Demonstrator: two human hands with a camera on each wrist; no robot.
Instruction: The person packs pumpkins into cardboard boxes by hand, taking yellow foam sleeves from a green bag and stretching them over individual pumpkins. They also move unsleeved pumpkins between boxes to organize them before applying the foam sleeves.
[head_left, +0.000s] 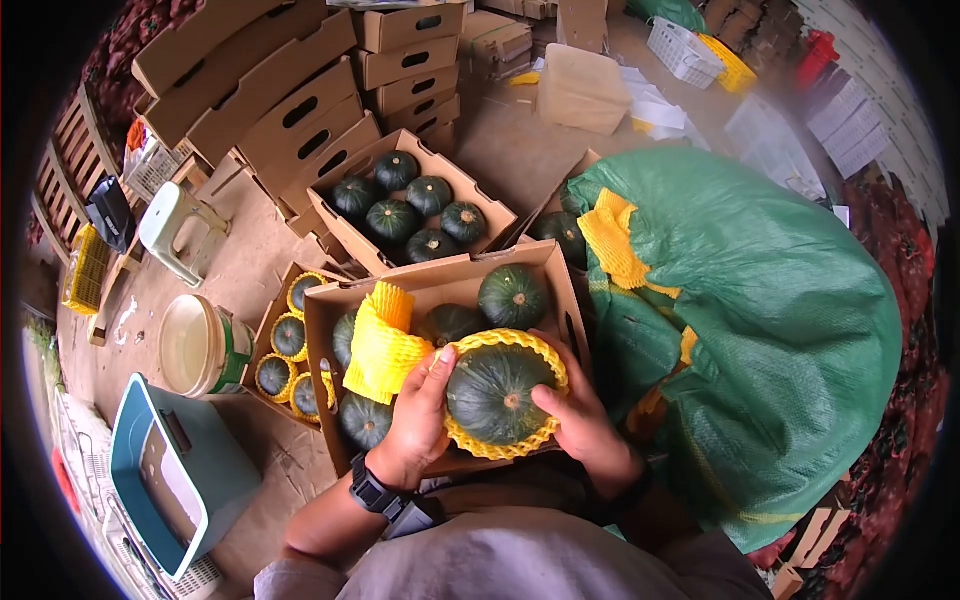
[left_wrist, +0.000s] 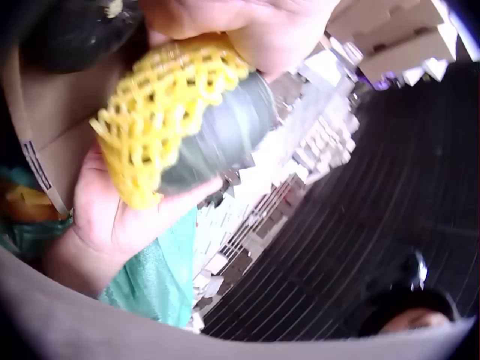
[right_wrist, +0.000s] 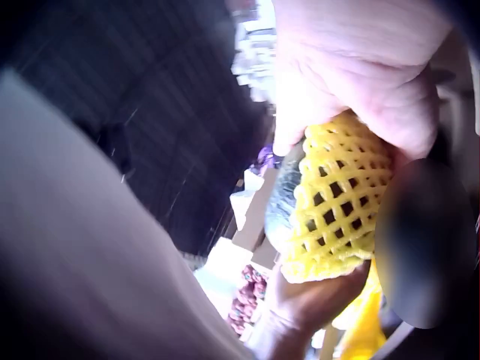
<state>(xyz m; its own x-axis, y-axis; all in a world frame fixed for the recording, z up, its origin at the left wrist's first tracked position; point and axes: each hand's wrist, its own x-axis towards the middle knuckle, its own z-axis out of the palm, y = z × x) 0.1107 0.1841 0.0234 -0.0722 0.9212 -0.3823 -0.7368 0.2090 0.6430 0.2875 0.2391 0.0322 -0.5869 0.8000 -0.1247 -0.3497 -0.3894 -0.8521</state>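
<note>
Squash: dk green squash held over near side of open box, pale stem spot facing up.
Net: yellow net sleeve round its sides, upper face bare.
L hand: L hand grips left side, fingers curled round, thumb at net rim, prob. pinning it.
R hand: R hand grips right side, thumb on bare skin nr stem spot, prob. vs. slipping.
Why both: round & likely heavy; opp. grips prob. keep it steady.
Spare nets: loose nets at box's left, beside L hand, prob. for easy reach; they hide some squashes below.
Left: smaller box w/ netted squashes, bucket, blue bin.
Behind: box w/ six bare squashes; stacked cartons beyond.
Right: big green sack crowds R side, partly covers another box.
</note>
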